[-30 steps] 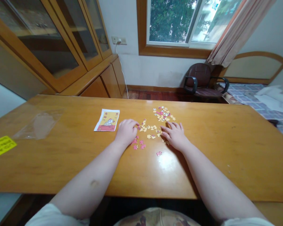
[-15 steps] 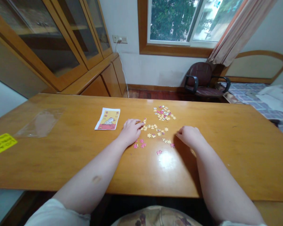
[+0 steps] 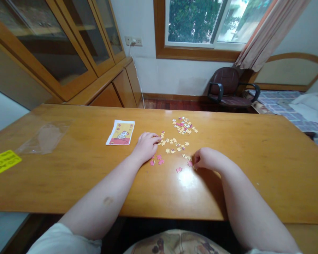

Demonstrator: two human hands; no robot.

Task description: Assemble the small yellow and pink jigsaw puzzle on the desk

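My left hand point(image 3: 147, 145) lies on the table, its fingers stretched toward a loose group of yellow jigsaw puzzle pieces point(image 3: 171, 141); the fingertips touch or partly cover the ones at that group's left end. Just below it are several pink pieces point(image 3: 159, 157). My right hand point(image 3: 208, 158) is closed in a pinch at the right side of the pieces, with a small yellowish puzzle piece point(image 3: 195, 168) at its fingertips. Beside those fingers sits a pink piece point(image 3: 190, 163). Another pink piece point(image 3: 179, 170) lies alone, nearer to me.
Farther back is a heap of mixed pieces point(image 3: 184, 126). A picture card point(image 3: 120, 132) with a white animal lies left of my left hand. A clear plastic bag point(image 3: 43, 138) and a yellow label point(image 3: 4, 163) are at the table's left. Behind the table stands an office chair point(image 3: 226, 86).
My right hand has moved left and slightly toward me, reaching the pieces at the right. The pink piece there sits a little farther left. My left hand has hardly moved.
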